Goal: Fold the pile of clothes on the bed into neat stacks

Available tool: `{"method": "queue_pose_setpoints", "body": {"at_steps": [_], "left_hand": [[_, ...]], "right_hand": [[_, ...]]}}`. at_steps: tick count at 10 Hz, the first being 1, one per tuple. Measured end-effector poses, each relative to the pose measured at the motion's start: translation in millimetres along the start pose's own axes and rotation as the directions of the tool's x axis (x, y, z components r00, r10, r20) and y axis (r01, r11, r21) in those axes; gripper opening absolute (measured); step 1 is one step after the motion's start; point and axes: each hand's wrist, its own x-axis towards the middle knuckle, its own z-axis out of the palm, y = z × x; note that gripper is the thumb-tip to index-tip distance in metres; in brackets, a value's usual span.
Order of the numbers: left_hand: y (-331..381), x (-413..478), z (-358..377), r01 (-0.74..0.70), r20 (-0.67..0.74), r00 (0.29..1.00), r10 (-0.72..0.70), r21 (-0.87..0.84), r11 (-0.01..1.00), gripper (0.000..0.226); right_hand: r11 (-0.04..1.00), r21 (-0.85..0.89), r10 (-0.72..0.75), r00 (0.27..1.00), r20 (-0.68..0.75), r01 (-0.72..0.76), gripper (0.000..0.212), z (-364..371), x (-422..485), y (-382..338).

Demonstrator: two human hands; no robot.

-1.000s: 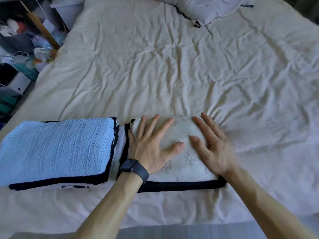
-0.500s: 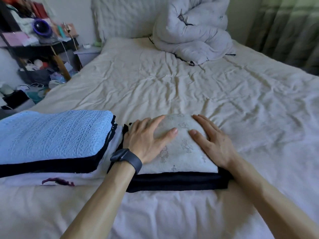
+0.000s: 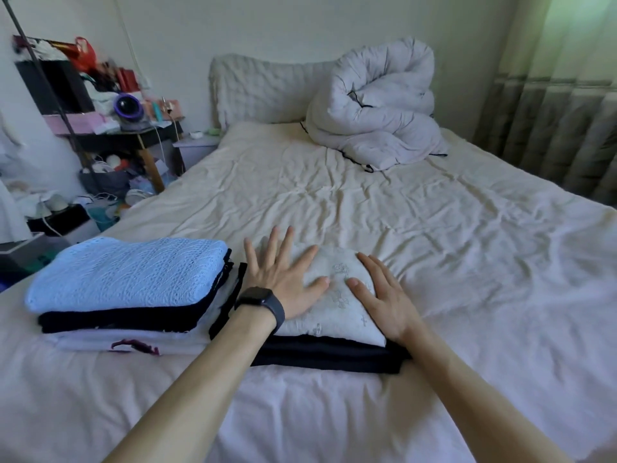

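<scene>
Head view: your left hand [image 3: 283, 285] lies flat on the left part of a folded white patterned garment [image 3: 337, 305], fingers straight and spread, and grips nothing. Your right hand [image 3: 384, 299] lies flat on the right part of the same garment, fingers straight and close together, and also grips nothing. The two thumbs point toward each other, near but apart. The white patterned garment sits on top of a folded black garment [image 3: 327, 357], whose edge shows along the near side. Together they form a low stack on the near part of the bed [image 3: 434, 245]. Just beside it, on your left, stands a taller stack: a light blue knit [image 3: 127, 275] on top, a black layer [image 3: 127, 320] beneath it, and a white piece with a maroon mark [image 3: 133, 340] at the bottom. Whether the two stacks touch cannot be told. A dark watch [image 3: 262, 304] sits on your left wrist. A rolled pale duvet [image 3: 377, 108] rests at the far end of the bed, in front of the headboard [image 3: 263, 91]. A cluttered side table [image 3: 133, 135] stands left of the bed, and a curtain [image 3: 561, 111] hangs on the right.
</scene>
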Motion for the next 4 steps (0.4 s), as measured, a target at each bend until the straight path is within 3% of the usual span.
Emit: {"method": "queue_pose_setpoints", "body": {"at_steps": [1, 2, 3, 4], "left_hand": [[23.8, 1.2, -7.1, 0.012, 0.019, 1.000, -0.011, -0.053, 0.998, 0.061], [31.7, -9.4, -0.4, 0.097, 0.071, 0.994, -0.084, -0.204, 0.974, 0.068], [29.6, -10.0, 1.1, 0.102, 0.084, 0.993, -0.086, -0.220, 0.970, 0.082], [31.4, -7.6, -0.3, 0.122, 0.143, 0.986, -0.087, -0.256, 0.959, 0.082]], "right_hand": [[1.000, 0.009, 0.003, 1.000, -0.009, -0.003, 0.077, -3.6, -1.7, 6.4], [1.000, -0.024, 0.000, 0.999, 0.041, 0.001, 0.077, -5.3, -2.3, 3.9], [0.992, -0.124, 0.007, 0.991, 0.133, 0.010, 0.069, -24.5, -0.5, -9.8], [0.961, -0.251, -0.103, 0.992, 0.069, 0.118, 0.060, -72.1, -4.9, -30.5]]}}
